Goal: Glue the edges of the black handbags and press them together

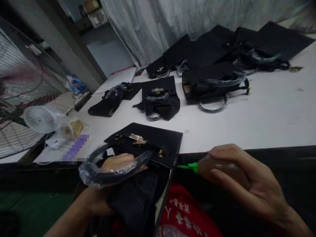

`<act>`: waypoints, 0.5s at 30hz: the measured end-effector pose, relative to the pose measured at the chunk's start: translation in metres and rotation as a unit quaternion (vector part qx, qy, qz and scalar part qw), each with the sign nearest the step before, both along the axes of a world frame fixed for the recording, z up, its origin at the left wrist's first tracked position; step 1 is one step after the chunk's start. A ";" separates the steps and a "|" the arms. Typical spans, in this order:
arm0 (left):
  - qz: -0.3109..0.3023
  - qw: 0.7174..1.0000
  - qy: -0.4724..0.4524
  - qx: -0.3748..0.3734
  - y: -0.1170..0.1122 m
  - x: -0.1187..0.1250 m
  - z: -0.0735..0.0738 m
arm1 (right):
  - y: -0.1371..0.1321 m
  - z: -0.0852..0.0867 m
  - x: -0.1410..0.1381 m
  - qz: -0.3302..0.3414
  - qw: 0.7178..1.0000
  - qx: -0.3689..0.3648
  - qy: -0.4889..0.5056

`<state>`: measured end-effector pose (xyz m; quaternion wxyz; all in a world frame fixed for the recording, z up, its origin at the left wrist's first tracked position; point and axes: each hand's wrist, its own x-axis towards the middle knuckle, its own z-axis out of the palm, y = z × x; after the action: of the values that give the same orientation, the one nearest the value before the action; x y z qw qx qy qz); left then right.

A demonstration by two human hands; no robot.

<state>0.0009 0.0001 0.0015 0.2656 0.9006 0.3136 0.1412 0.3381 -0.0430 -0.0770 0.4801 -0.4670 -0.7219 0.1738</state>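
We note a black bag [158, 134] at the near edge of the worktop [271, 121], tilted, its flap upward and its lower part hanging down in front. Our left hand [118, 163] reaches in under the bag's carrying handle [106, 176], which is wrapped in clear plastic; its grip is closed on the bag, though the fingertips are partly hidden. Gold-coloured clasp [137, 138] on the flap, just beyond that hand. Our right hand [249, 184] has its grip clamped around a brownish squeeze bottle [206, 167], held on its side, the green nozzle [194, 167] pointing at the bag's right edge; whether the tip touches, we cannot tell. Below, a red cloth [190, 210] with white lettering. Farther back on the worktop: a similar bag [160, 86] with its flap up, a folded one [108, 104] to its left, a larger one [209, 77] to its right. White fan [39, 119] at far left.
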 end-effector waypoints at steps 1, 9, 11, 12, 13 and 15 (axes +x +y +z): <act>0.000 1.000 -0.002 0.007 0.000 0.001 0.001 | -0.001 -0.001 0.002 -0.010 1.000 -0.011 0.007; 0.003 1.000 -0.030 0.003 0.003 0.006 0.001 | -0.010 -0.008 -0.001 -0.095 0.993 0.008 0.068; -0.001 0.999 -0.050 -0.011 0.003 0.005 0.000 | -0.014 -0.007 -0.006 -0.058 0.997 0.010 0.058; 0.001 0.998 -0.058 -0.012 0.003 0.005 0.000 | -0.016 -0.006 -0.008 -0.039 0.998 0.009 0.048; 0.007 0.998 -0.061 -0.014 0.003 0.005 0.000 | -0.018 -0.005 -0.009 -0.019 0.999 0.003 0.040; 0.013 0.998 -0.057 -0.025 0.003 0.006 0.000 | -0.021 -0.002 -0.010 0.019 0.999 -0.012 0.031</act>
<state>0.0072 0.0034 0.0019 0.3041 0.8798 0.3132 0.1880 0.3281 -0.0639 -0.0791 0.4933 -0.4534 -0.7133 0.2058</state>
